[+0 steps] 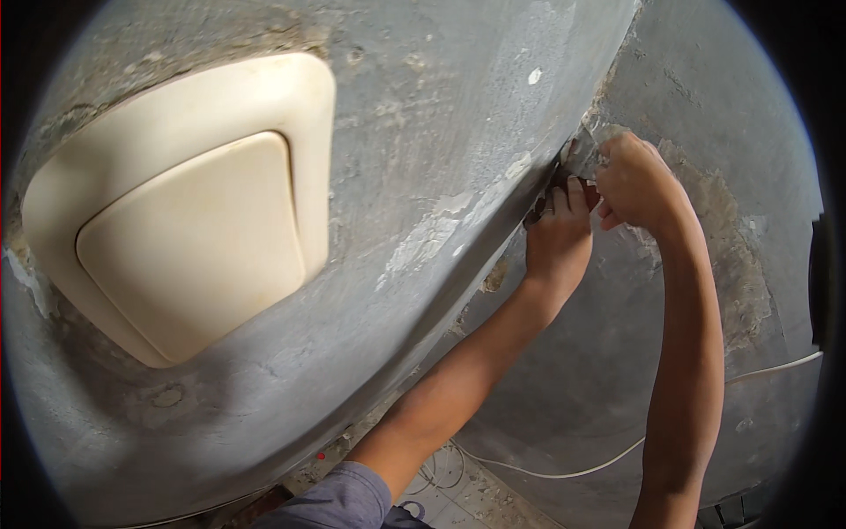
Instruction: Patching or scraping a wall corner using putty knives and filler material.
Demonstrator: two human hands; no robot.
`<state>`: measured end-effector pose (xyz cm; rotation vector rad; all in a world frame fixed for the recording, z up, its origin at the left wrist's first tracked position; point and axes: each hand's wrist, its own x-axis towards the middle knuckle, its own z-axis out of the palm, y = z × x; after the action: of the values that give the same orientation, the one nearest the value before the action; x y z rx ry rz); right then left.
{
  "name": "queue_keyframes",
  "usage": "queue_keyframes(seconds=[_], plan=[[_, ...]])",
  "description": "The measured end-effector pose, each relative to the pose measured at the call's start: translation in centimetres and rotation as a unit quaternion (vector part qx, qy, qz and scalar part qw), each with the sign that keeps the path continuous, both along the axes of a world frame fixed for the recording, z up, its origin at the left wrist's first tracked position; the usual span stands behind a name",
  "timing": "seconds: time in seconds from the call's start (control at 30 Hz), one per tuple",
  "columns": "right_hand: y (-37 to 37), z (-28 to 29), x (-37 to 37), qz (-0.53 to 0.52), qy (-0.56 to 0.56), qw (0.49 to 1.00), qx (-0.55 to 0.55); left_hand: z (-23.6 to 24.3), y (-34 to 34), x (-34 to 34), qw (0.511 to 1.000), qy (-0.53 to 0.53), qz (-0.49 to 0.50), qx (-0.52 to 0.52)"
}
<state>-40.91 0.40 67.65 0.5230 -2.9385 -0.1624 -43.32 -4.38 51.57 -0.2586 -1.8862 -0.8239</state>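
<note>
Around my left hand [561,236] and curled right hand [641,183], grey walls [493,115] were flaking; leftward sat a cream panel [194,247]. Whether either gripped anything, I couldn't tell.

Left hand [562,231] beside right hand [640,183].

No readable lettering or numbers.

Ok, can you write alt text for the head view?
A person's left hand and right hand are close together at a corner of worn grey walls, the left touching a dark object too hidden to identify. A cream rounded-square fixture sits on the wall at left; a white cable runs low at right.
</note>
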Motion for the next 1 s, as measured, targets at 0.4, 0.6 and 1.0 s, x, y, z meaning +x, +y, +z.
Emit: queue_keyframes(seconds=[0.4, 0.6, 1.0], plan=[[-4.0, 0.1, 0.6, -0.143, 0.001, 0.97, -0.195, -0.1, -0.7, -0.2, 0.999, 0.008, -0.024, 0.045], [-3.6, -0.5, 0.1, -0.136, -0.006, 0.982, -0.134, -1.2, -1.4, 1.3, 0.999, -0.045, -0.011, 0.011], [-1.3, -4.6, 0.9, -0.086, 0.127, 0.931, -0.331, -1.7, -4.7, 3.5, 0.991, -0.042, -0.097, 0.081]])
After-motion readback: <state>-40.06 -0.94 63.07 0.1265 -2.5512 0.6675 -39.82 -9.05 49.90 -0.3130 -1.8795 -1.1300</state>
